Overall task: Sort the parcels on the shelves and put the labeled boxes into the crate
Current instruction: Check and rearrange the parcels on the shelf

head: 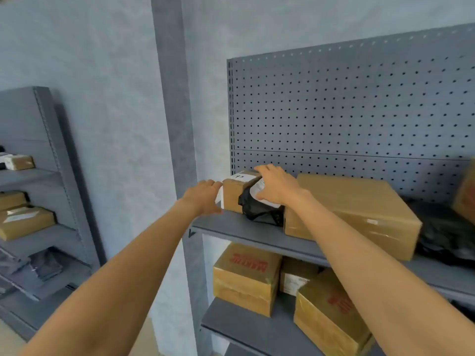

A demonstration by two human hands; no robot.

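**Upper shelf (pixel 231 227), left end: freeing the small box (pixel 232 195)**

My left hand (pixel 205 195) presses flat against the small box's left face. My right hand (pixel 279 187) curls over its far top edge, thumb on the black bag (pixel 257 211) leaning against it. I should squeeze evenly and lift straight up, leaving the bag beside the large carton (pixel 359 214).
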